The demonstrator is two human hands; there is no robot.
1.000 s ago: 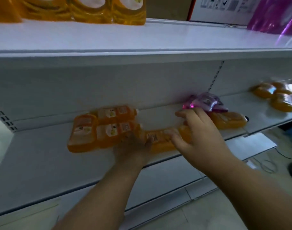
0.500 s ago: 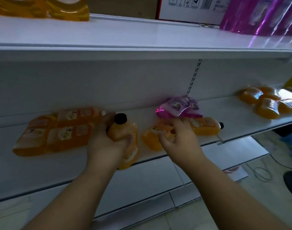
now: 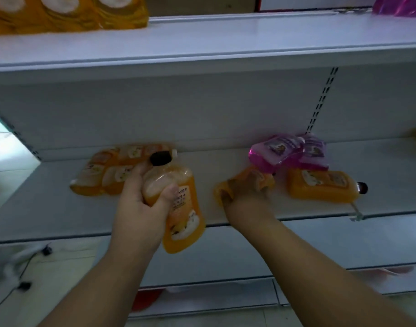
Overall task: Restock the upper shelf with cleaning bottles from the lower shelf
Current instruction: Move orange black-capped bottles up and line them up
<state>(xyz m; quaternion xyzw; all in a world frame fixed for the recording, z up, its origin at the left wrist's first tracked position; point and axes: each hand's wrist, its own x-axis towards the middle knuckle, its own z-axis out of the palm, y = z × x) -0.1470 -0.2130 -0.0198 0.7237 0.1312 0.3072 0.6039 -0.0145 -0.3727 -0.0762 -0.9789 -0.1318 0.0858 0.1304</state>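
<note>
Your left hand (image 3: pixel 141 204) is wrapped around an orange bottle (image 3: pixel 178 208), black cap up and lifted off the lower shelf (image 3: pixel 60 208), probably so it can go straight up. Your right hand (image 3: pixel 246 197) is closed over a second orange bottle (image 3: pixel 263 179) lying flat on that shelf, likely mid-pickup. Farther back lie more orange bottles (image 3: pixel 112 171), another by itself (image 3: pixel 320 186) and purple pouches (image 3: pixel 287 151). The upper shelf (image 3: pixel 249 36) has bare space beside standing orange bottles (image 3: pixel 67 13). The labels are too blurred to read.
</note>
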